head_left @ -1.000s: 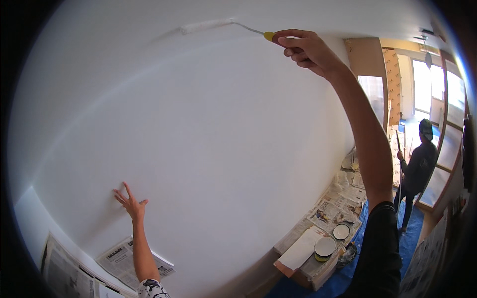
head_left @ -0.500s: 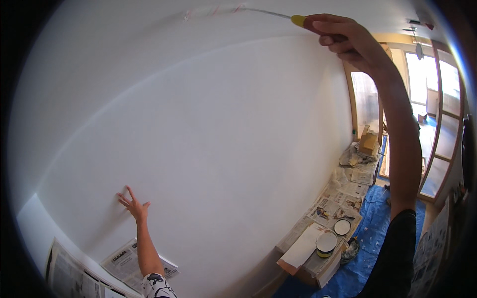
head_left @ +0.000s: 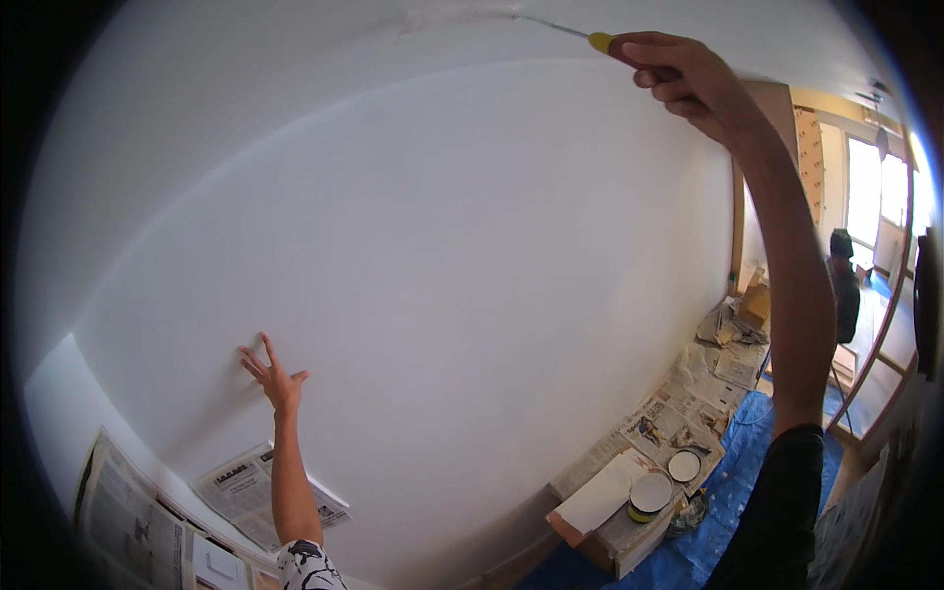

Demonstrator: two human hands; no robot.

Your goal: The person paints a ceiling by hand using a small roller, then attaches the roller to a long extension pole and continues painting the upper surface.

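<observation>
High overhead, my right hand is closed around the yellow and red handle of a paint roller. A thin metal rod runs left from the handle to a whitish, faintly streaked roller sleeve up at the white ceiling. The sleeve is blurred, and whether it touches the ceiling I cannot tell. My left hand is open lower down, its fingers spread on the white wall at the left. It holds nothing. Below that hand, a newspaper sheet lies beside my forearm.
At the lower right, newspaper covers a long low surface. A paint can stands there near a round white lid. A cardboard box sits at its far end. Blue sheeting covers the floor. A dark object stands by the doorway.
The view has shifted a little. The roller sleeve sits farther right in the picture, and its streaks are more blurred. A dark object by the doorway now shows. Both hands keep their poses.
</observation>
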